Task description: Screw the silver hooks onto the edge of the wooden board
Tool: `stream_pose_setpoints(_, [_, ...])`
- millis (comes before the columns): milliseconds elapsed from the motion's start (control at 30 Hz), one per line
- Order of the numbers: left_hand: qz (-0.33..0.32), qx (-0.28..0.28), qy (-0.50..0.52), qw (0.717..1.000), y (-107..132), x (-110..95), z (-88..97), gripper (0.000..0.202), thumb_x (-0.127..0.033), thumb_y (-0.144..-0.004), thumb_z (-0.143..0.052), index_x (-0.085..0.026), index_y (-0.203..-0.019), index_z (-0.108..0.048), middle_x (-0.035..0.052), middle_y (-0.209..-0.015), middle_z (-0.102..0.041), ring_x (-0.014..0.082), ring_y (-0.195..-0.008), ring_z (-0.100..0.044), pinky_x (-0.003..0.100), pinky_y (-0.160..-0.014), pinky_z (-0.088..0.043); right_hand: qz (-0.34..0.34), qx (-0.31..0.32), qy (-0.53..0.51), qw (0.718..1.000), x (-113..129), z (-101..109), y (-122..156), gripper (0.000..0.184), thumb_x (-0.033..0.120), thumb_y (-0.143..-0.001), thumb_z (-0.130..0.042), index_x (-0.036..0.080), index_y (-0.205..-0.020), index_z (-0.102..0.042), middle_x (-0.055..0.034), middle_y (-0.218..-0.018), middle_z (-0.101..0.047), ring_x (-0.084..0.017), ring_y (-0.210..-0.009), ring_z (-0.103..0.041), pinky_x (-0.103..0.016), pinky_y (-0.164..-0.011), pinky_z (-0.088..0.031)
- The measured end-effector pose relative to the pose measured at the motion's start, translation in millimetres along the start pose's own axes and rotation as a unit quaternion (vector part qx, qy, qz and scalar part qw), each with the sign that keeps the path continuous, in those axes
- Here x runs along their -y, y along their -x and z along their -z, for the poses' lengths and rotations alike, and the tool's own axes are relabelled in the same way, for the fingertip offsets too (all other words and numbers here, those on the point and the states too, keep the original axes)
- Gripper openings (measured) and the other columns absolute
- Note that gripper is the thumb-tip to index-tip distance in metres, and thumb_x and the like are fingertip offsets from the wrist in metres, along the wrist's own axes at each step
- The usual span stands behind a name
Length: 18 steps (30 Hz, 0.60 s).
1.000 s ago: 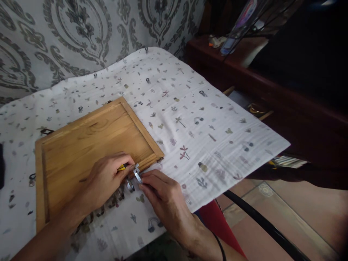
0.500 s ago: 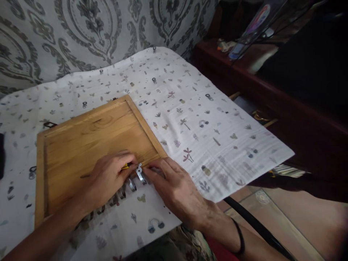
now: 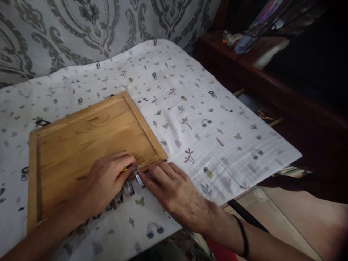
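Note:
A framed wooden board lies tilted across the patterned cloth. At its near right edge, my left hand rests over the wood with fingers pinched together. A thin yellow thing shows between those fingers; its kind is mostly hidden. Just beside the fingertips is a bent shiny metal clip at the board's edge. My right hand closes on this clip from the right, thumb against it and fingers curled by the board's corner. Another curved metal clip sits to its left, with several more partly behind my left wrist.
White printed cloth covers the work surface up to the patterned grey backing. Dark red wooden furniture stands at the right, with a clear bottle on it. Dark metal loops show along the board's far edge.
The view has shifted slightly, so the board appears a little further left. Both hands stay at the same metal clip, and my right fingers have moved slightly closer over it.

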<state>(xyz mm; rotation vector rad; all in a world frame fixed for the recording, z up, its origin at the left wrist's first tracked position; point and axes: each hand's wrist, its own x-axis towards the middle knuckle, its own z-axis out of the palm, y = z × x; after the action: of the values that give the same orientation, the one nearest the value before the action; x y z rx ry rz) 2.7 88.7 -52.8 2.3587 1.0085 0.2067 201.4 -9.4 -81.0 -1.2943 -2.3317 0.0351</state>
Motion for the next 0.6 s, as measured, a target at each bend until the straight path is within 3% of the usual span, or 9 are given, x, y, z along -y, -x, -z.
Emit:
stream_pose_setpoints(233, [0.012,0.011,0.009,1.0,1,-1,0.9,0.024,-0.021,-0.1,-0.05,-0.02,-0.079,-0.061,-0.0003,-0.079,-0.066,0.0168,-0.076,-0.063,0.029,-0.067,-0.042,-0.01,0.021,0.022,0.999,9,0,-1,0.024,0.015,-0.105,-0.049,0.011,-0.119,-0.068,-0.0101,-0.102,-0.069,-0.024,-0.088,-0.058,-0.039,-0.072,-0.048])
stream_pose_setpoints(467, [0.02,0.039,0.053,0.998,5,1,9.5,0.017,-0.018,-0.097,-0.056,-0.023,-0.097,-0.072,0.0001,-0.099,-0.076,0.0179,-0.089,-0.07,0.029,-0.078,-0.049,-0.02,0.007,0.03,0.999,12,0,0,0.022,0.015,-0.104,-0.052,0.011,-0.119,-0.068,-0.0092,-0.106,-0.071,-0.024,-0.091,-0.059,-0.04,-0.072,-0.048])
stream_pose_setpoints(600, [0.031,0.046,0.071,0.996,5,4,10.9,0.015,-0.017,-0.096,-0.059,-0.023,-0.093,-0.073,-0.0009,-0.095,-0.075,0.0172,-0.088,-0.07,0.028,-0.077,-0.049,-0.025,0.009,0.034,0.999,13,1,0,0.024,0.015,-0.101,-0.056,0.011,-0.122,-0.067,-0.0092,-0.103,-0.071,-0.025,-0.09,-0.057,-0.04,-0.073,-0.048])
